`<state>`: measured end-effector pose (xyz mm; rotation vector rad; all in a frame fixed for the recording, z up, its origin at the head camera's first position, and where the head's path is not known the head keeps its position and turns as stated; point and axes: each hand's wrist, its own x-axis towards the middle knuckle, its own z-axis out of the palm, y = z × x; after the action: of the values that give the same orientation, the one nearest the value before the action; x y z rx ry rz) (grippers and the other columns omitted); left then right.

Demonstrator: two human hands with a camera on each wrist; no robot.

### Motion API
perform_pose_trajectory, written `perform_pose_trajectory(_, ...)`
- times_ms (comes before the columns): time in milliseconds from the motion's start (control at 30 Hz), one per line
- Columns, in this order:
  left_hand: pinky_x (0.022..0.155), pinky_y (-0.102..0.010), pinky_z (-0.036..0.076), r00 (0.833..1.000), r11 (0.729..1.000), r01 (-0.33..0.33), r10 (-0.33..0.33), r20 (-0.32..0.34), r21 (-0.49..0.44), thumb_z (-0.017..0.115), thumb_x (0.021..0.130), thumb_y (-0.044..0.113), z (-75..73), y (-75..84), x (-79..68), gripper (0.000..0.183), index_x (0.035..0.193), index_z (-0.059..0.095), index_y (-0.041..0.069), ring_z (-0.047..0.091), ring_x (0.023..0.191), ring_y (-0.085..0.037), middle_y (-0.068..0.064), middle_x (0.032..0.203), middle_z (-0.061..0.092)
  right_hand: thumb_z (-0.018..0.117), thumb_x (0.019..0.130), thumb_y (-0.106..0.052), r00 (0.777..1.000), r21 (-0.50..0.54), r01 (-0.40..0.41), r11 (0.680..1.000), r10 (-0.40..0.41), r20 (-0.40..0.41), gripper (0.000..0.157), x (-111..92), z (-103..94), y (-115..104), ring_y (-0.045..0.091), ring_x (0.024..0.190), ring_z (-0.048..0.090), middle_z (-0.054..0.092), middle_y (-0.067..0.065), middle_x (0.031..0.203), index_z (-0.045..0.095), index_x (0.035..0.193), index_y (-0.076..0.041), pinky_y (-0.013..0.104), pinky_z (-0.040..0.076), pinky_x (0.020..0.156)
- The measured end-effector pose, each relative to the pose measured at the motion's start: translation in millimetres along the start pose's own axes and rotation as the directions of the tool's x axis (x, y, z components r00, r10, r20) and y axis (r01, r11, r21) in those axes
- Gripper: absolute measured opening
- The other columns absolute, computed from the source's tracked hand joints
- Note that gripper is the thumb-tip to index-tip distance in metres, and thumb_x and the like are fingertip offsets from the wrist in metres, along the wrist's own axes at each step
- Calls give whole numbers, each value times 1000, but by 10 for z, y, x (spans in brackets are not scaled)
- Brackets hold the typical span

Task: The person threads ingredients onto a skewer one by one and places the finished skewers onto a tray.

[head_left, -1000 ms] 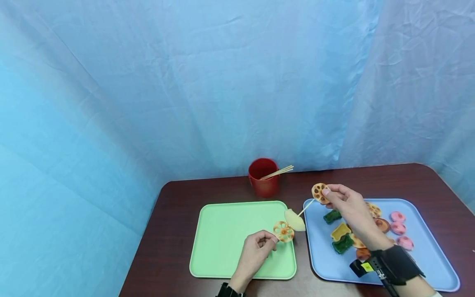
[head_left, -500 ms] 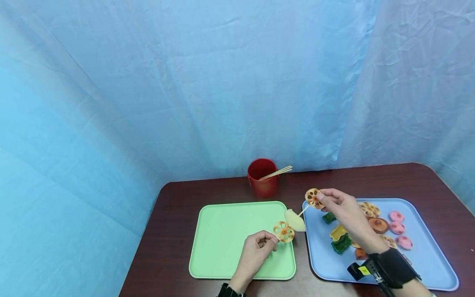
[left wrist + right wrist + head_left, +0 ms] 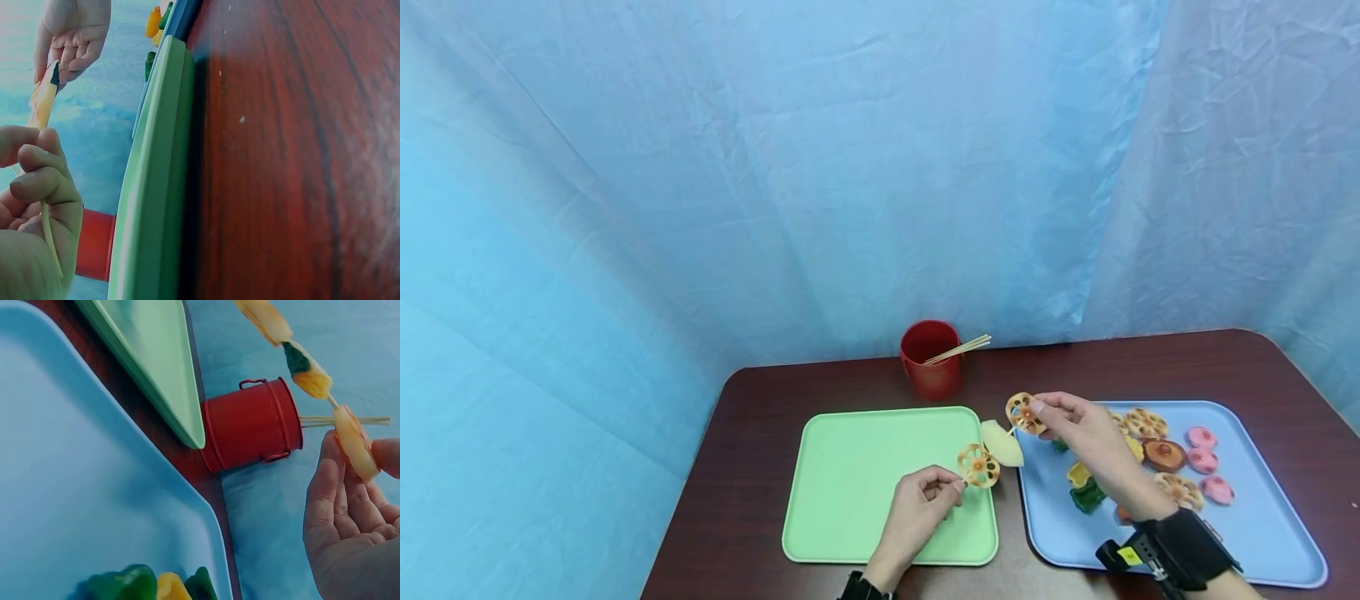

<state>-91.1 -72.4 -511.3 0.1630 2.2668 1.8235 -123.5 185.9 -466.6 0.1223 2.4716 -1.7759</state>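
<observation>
My left hand (image 3: 921, 504) pinches a thin wooden skewer (image 3: 48, 234) above the green tray (image 3: 865, 483). Threaded on it are a browned lotus root slice (image 3: 978, 465), nearest the hand, and a pale yellow slice (image 3: 1002, 443) with a dark green edge (image 3: 295, 358). Between thumb and fingers, my right hand (image 3: 1086, 433) holds a second lotus root slice (image 3: 1024, 414). The skewer's far end meets the face of this slice in the right wrist view; how deep it goes in is hidden. The left wrist view shows the skewer's lower end lying across the left palm.
A blue tray (image 3: 1262, 533) on the right bears lotus slices (image 3: 1146, 423), a brown mushroom-like piece (image 3: 1165, 455), pink pieces (image 3: 1202, 461) and green pepper pieces (image 3: 1087, 497). Behind the trays stands a red bucket (image 3: 932, 367) with several skewers (image 3: 958, 350) leaning in it.
My right hand has moved left and down with its lotus root slice, closing the gap to the pale slice; less bare skewer shows between them. The left hand has barely shifted.
</observation>
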Motion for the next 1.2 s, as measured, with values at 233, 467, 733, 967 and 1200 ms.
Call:
perform_pose_trajectory(233,47,-17,33,1000,1000,-3,4,-30,22,70,85,22,16,5,-2,14,91,74,10,46,50,-3,8,65,60,55,89,-57,1000,18,-24,1000,24,9,63,15,80,26,28,95,65,67,10,109,58,122,-4,45,50,83)
perform_pose_trajectory(467,46,-17,37,997,993,-40,47,-63,108,72,85,22,-6,-24,24,13,89,76,11,54,51,-8,5,69,66,58,90,-51,1000,19,19,1000,-19,-7,55,6,134,73,33,91,64,71,8,98,58,115,-2,43,53,80)
perform_pose_trajectory(733,51,-18,40,982,978,-63,97,-162,200,74,82,28,-25,-22,34,11,81,75,17,53,54,-3,10,66,64,55,91,-54,1000,17,6,1000,-6,-18,57,14,136,50,33,92,64,70,9,99,57,116,-3,45,51,81)
perform_pose_trajectory(967,52,-17,40,986,987,-73,92,-138,143,73,82,22,-5,-10,33,10,82,73,12,53,55,-3,6,68,63,57,91,-51,999,18,52,999,-51,-10,53,12,164,38,28,90,65,71,8,96,58,110,-2,44,52,81)
perform_pose_trajectory(1200,55,-18,43,985,982,-95,116,-125,161,71,84,22,2,9,29,9,82,72,13,54,57,-3,8,69,63,59,91,-49,997,27,80,996,-80,2,51,23,218,71,31,88,65,71,7,94,61,108,-1,42,53,79)
